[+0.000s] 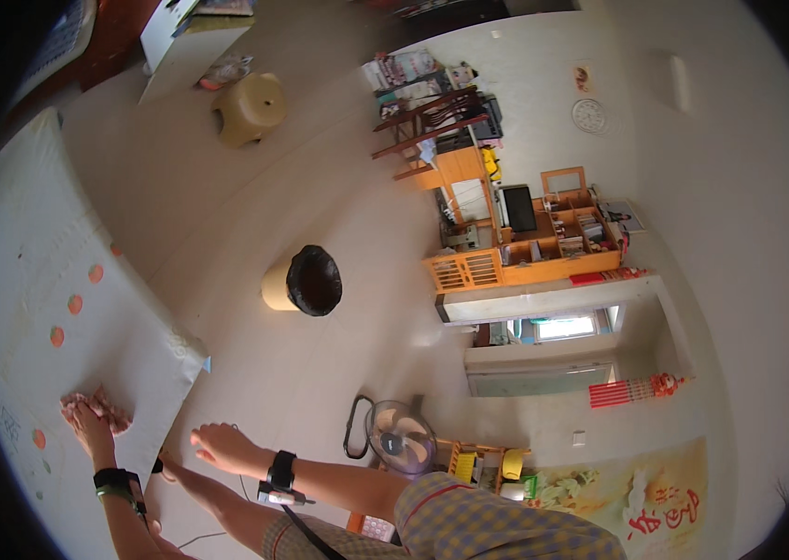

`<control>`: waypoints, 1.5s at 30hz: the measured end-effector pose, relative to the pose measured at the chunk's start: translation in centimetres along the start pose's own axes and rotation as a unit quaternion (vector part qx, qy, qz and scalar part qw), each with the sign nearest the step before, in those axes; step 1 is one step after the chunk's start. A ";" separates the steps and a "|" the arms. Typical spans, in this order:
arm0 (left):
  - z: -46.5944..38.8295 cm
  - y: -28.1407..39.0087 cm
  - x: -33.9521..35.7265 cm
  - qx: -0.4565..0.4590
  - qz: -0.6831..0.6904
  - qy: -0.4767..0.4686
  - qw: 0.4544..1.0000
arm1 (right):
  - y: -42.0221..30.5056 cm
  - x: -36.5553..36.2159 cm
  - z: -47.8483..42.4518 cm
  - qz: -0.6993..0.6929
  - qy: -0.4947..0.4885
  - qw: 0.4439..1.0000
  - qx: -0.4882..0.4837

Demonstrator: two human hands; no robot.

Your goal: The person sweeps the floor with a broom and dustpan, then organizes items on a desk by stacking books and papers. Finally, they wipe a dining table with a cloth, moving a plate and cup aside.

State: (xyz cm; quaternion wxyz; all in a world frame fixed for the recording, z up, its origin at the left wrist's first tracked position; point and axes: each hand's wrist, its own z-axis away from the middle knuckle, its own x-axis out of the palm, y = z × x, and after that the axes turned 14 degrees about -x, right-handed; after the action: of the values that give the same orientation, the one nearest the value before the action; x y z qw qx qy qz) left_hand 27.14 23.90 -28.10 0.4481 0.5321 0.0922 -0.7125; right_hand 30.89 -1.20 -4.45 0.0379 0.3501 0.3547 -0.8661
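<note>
My left hand presses on a crumpled pinkish cloth, its fingers curled over it. The cloth lies on a table with a pale cover printed with round orange-red fruit. My right hand is raised beside the table's near corner, above the floor, fingers loosely bent and nothing in them. Black straps with small devices sit on both wrists. A bare leg and foot show between my forearms, beside the table.
A bin with a black liner stands on the floor near the table. Farther off are a yellowish plastic stool, an electric fan, a wooden chair and a wooden desk with shelves. A thin cable runs near the foot.
</note>
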 end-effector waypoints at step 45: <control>-2.1 -22.0 -19.3 -0.286 -0.086 -0.164 0.940 | -1.7 15.0 -20.1 0.032 0.128 0.990 0.044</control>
State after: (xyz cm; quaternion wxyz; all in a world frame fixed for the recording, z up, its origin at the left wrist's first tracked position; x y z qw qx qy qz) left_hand 12.94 48.34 -20.36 0.5276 0.2475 0.2623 -0.7692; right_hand 30.74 15.70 -23.10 0.0043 0.4709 0.3070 -0.8270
